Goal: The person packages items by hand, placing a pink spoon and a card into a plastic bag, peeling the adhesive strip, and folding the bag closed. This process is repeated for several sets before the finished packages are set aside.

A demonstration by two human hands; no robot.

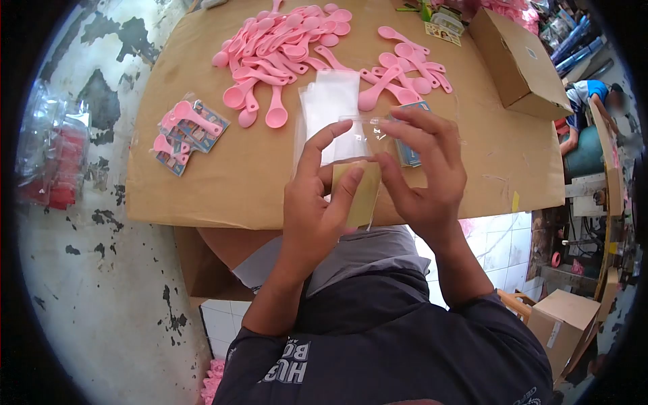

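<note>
Near the table's front edge, my left hand (pixel 324 182) grips a yellowish card (pixel 358 192) that is in a clear plastic bag. My right hand (pixel 428 158) is beside it, its thumb and fingers at the clear bag flap (pixel 378 128); what its fingertips pinch is too small to make out. Behind the hands lies a stack of white plastic bags (pixel 334 101). Blue cards (pixel 409 152) lie partly under my right hand. Pink spoons (pixel 277 108) are heaped at the back, with a smaller group (pixel 405 67) to the right.
At the table's left are packed blue cards with pink spoons (pixel 192 128). A cardboard box (pixel 520 64) stands at the back right, beside a green item (pixel 426 10). Another person (pixel 590 91) is beyond the table's right side. A carton (pixel 563 317) stands at lower right.
</note>
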